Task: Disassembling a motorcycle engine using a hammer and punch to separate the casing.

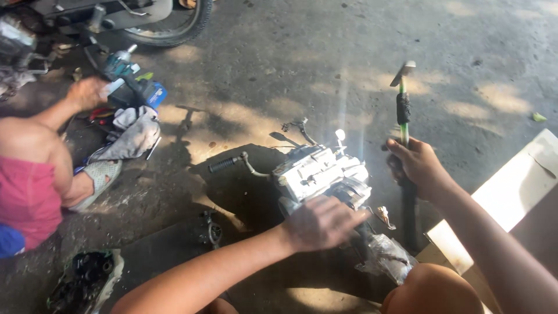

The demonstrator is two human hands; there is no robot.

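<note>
Left hand (322, 224) on engine (322, 174), right hand (417, 166) gripping hammer (403, 104)

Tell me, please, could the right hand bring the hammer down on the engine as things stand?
Probably yes. The right hand holds the hammer raised just beside the engine, with nothing between them. The left hand rests on the engine's near side, so it may be at risk.

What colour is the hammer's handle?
Green with a black grip band on the hammer, raised in the right hand; head view.
</note>
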